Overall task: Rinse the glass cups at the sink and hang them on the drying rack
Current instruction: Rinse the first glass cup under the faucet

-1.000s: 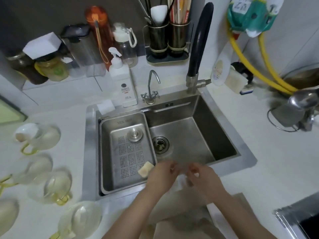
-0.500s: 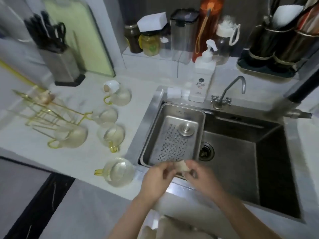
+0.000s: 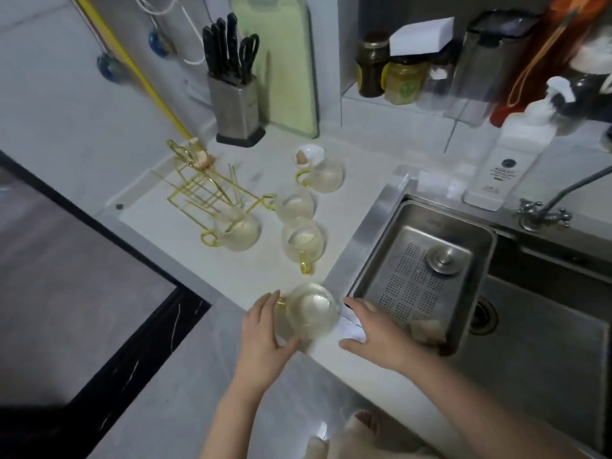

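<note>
Nearest cup (image 3: 309, 311): sat on the counter (image 3: 172, 223) at its front edge, just left of the sink (image 3: 543, 342), mouth up as far as I could judge.
Cup handle: gold, pointing left, toward the left hand.
Left hand (image 3: 265, 336): curved round the cup's left side, thumb under its near wall; it looked to be gripping the glass, though blur hid the exact contact.
Right hand (image 3: 374, 329): lay just right of the cup on the counter edge, fingers spread and relaxed, holding nothing, resting by a white scrap.
Nearer hand: the left, already on the cup; the right stood between cup and sink.
Way to water: the basin lay to the cup's right, so I judged the lift would go rightward across the rim.
Rack (image 3: 202, 190): gold wire, well back on the left, beyond three other cups.
One cup (image 3: 238, 231): touching the rack's foot.
</note>
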